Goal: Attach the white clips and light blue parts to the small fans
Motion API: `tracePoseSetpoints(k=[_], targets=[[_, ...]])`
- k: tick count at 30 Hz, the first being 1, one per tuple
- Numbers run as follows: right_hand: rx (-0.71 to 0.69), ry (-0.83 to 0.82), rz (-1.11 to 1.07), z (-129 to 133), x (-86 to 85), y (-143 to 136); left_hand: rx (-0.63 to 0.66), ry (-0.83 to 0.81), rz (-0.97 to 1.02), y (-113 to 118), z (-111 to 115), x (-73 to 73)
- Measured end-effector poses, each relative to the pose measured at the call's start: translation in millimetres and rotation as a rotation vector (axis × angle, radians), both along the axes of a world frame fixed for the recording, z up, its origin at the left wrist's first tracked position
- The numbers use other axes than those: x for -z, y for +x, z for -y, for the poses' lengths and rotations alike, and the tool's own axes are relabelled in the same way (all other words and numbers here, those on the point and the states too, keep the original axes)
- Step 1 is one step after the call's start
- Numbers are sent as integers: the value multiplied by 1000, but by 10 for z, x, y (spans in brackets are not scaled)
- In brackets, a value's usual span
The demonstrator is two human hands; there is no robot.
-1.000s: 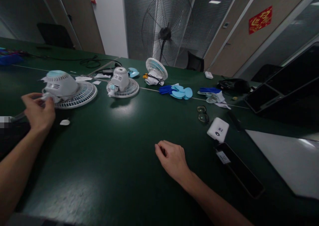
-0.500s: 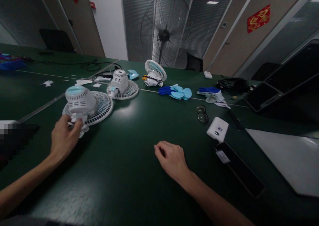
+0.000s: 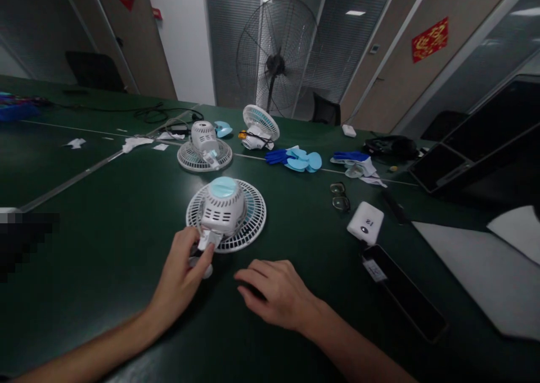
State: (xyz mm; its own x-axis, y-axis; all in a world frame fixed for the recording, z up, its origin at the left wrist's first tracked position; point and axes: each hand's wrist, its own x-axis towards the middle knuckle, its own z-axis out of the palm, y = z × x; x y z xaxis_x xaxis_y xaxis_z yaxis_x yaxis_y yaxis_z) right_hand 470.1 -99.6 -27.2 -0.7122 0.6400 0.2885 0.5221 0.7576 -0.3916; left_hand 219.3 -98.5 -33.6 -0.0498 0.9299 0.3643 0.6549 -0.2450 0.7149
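A small white fan [image 3: 225,206] with a light blue cap lies grille-down on the dark green table, its motor housing pointing up. My left hand [image 3: 181,270] is closed around the white clip or stem at the fan's near side. To the right of it, my right hand [image 3: 274,293] rests near the table surface, holding nothing, its fingers bent with thumb and forefinger apart. It does not touch the fan. A second white fan [image 3: 205,147] lies grille-down just behind. Farther back, a third fan [image 3: 260,127] leans with its grille tilted up.
Blue gloves [image 3: 276,156] and light blue fan blades [image 3: 304,160] lie at the middle back. Rightward are eyeglasses [image 3: 340,196], a white box [image 3: 366,222], a black phone-like slab [image 3: 403,290] and a pale board [image 3: 472,270]. Paper scraps [image 3: 135,143] and cables [image 3: 156,112] sit at back left.
My left hand has moved the near fan rightward across the table, from in front of the left side to the middle. My right hand has shifted slightly left and its fingers have loosened.
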Motion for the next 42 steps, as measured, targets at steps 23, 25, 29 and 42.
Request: tracePoseSetpoints(k=[23, 25, 29, 42], targets=[[256, 127, -9, -45, -1, 42, 585, 14, -135, 213, -299, -156], [235, 197, -29, -36, -15, 56, 719, 41, -319, 171, -327, -156], [70, 335, -38, -13, -45, 67, 863, 85, -578, 120, -386, -187], [-32, 291, 126, -36, -66, -5, 726, 104, -720, 134, -380, -170]])
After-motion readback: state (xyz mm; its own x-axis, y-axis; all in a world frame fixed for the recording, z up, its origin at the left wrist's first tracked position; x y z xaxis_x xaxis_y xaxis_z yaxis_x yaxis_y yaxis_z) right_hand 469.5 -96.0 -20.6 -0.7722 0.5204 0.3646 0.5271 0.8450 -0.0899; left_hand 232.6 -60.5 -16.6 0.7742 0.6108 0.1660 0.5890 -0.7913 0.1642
